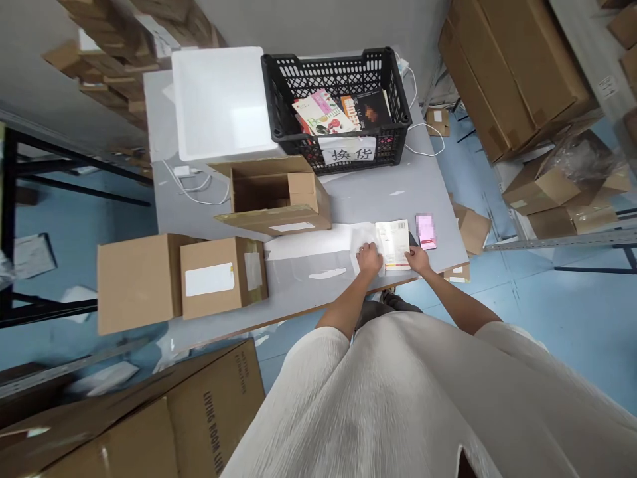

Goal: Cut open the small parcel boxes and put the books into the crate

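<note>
A smooth pale-blue floor (pixel 572 332) spreads under a room crowded with brown cardboard; on it stands a flat grey table (pixel 425 182), scuffed, with torn white patches on its top and a brown front edge; the wearer's loose white shirt (pixel 398 392), finely crinkled, fills the foreground. A big furniture carton (pixel 213 398) printed in dark capitals sits at lower left; a tall, taped carton (pixel 512 73) stands at upper right, beyond the table.

Along the table's back are a glossy white rectangular tub (pixel 219 99) and, just beside it, a black plastic crate (pixel 391 151) with latticed walls, a handwritten paper sign on its front and glossy-covered books (pixel 323 113) inside; in front of them an open box (pixel 321 199) shows raised flaps; two shut boxes (pixel 137 282) stand side by side at the left end, the nearer one bearing a white label.

Near the right front edge a pale book (pixel 393 242) lies flat, its cover printed with small text and a barcode; the left hand (pixel 369 257) rests with curled fingers on crumpled translucent wrap (pixel 365 236) at its left; the right hand (pixel 418 259) has its fingers drawn in at the book's right edge; I cannot tell whether either grips; a pink-screened phone (pixel 426 232) lies just beyond.
</note>
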`<state>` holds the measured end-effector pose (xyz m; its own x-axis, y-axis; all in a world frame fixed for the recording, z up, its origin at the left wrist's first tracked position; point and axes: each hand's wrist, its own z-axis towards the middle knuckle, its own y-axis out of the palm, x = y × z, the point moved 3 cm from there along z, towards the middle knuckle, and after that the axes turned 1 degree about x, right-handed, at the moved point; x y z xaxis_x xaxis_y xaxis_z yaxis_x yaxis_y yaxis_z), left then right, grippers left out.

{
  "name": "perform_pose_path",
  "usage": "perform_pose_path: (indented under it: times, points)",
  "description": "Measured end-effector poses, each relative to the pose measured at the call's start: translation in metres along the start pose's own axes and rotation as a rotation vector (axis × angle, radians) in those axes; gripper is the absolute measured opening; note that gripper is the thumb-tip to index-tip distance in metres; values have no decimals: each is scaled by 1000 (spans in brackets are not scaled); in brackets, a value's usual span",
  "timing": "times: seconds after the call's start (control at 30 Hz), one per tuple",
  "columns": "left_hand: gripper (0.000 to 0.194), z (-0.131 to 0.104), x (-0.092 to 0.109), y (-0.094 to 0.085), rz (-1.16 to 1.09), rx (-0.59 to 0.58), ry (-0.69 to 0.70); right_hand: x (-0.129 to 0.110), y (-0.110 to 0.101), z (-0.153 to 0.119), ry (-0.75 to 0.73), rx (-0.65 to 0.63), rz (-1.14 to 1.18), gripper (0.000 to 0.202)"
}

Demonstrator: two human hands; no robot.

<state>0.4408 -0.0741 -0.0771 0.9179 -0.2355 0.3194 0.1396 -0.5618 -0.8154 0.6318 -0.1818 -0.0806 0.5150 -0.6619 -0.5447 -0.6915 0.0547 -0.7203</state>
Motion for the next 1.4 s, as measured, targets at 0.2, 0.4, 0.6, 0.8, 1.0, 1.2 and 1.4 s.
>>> perform_pose_path:
  times: [0.2, 0.4, 0.6, 0.8, 1.0, 1.2, 1.4]
  points:
    - [32, 9, 6, -4, 82, -53, 72, -4, -1, -1, -24, -8, 18, 17]
    - [33, 4, -4, -21, 143, -23, 171, -6, -5, 2, 13, -12, -28, 16]
    - [32, -19, -50, -64, 197, 68, 177, -15, -7, 7, 80, 7, -16, 20]
    - [32, -44, -79, -99, 201, 140, 212, -54, 5, 5, -77, 82, 49, 37]
    - [27, -67, -81, -124, 27, 246, 256, -141, 45, -21, -483, -194, 330, 51]
    - [20, -81, -85, -147, -277, 350, 357, -201, 45, -42, -644, -200, 355, 28]
    - [32, -92, -90, -189, -283, 484, 395, -250, 13, -53, -693, -53, 275, 22]
